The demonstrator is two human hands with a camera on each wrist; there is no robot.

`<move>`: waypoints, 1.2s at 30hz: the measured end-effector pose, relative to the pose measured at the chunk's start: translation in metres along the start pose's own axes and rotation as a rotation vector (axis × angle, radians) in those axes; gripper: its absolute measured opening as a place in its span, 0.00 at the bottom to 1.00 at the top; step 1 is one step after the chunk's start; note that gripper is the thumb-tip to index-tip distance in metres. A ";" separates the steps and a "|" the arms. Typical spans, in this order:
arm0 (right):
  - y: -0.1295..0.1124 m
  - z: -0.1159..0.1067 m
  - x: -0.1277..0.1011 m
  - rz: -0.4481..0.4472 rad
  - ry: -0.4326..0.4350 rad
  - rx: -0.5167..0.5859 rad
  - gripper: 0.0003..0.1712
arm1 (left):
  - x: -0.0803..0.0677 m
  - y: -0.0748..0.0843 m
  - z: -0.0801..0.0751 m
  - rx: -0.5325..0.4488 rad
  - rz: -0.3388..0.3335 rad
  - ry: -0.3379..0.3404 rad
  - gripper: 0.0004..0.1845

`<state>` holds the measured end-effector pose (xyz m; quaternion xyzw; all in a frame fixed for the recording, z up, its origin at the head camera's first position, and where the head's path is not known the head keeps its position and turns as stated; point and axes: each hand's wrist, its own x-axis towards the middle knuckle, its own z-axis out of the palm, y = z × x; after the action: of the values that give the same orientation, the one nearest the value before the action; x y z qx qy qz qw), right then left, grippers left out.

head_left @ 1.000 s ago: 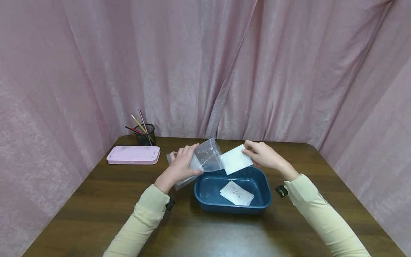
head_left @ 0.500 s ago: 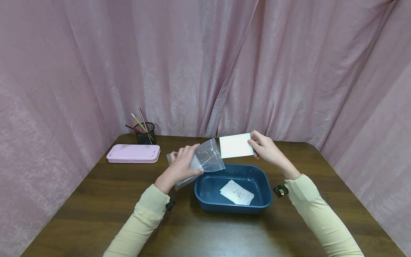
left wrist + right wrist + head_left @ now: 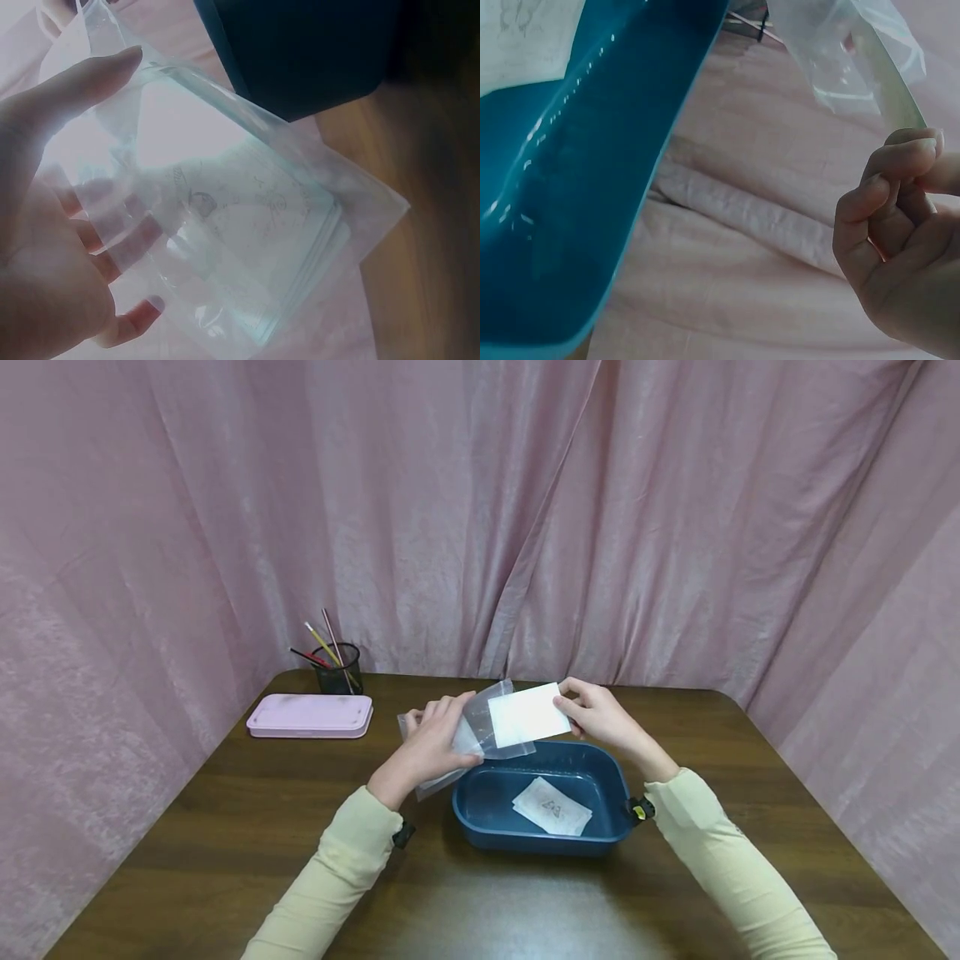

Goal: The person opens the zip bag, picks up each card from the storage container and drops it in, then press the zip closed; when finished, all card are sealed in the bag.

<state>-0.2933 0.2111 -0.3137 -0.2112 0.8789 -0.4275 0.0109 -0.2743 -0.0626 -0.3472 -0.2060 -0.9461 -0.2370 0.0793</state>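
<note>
My left hand (image 3: 431, 743) grips a clear plastic zip bag (image 3: 480, 731) above the table, left of a blue tub (image 3: 480, 818). In the left wrist view the fingers (image 3: 112, 255) show through the bag (image 3: 240, 225), which has printed white cards inside. My right hand (image 3: 596, 718) pinches a white card (image 3: 527, 716) by its right edge, with its left edge at the bag's mouth. The right wrist view shows the card (image 3: 889, 79) edge-on between fingertips (image 3: 911, 150), next to the bag (image 3: 832, 45). Another printed card (image 3: 551, 807) lies inside the tub.
A pink flat case (image 3: 311, 716) lies at the table's (image 3: 225, 827) back left, with a black pen cup (image 3: 337, 669) holding pencils behind it. Pink curtains (image 3: 480, 510) close in the back and both sides. The tub's rim (image 3: 622, 225) fills the right wrist view's left.
My right hand lifted the white card from over the tub, then moved it left to the bag's mouth. The left hand with the bag stayed nearly still.
</note>
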 end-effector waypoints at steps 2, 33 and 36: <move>-0.001 0.005 0.002 0.013 -0.010 0.013 0.11 | 0.000 0.001 0.000 -0.002 0.002 -0.005 0.52; -0.015 0.034 0.011 -0.168 -0.063 -0.121 0.03 | 0.000 0.012 0.001 0.011 0.063 -0.015 0.51; -0.017 0.033 0.010 -0.160 -0.045 -0.119 0.04 | -0.001 0.012 0.000 0.010 0.062 -0.022 0.52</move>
<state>-0.2895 0.1740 -0.3201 -0.2906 0.8826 -0.3693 -0.0161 -0.2685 -0.0528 -0.3423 -0.2374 -0.9412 -0.2276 0.0774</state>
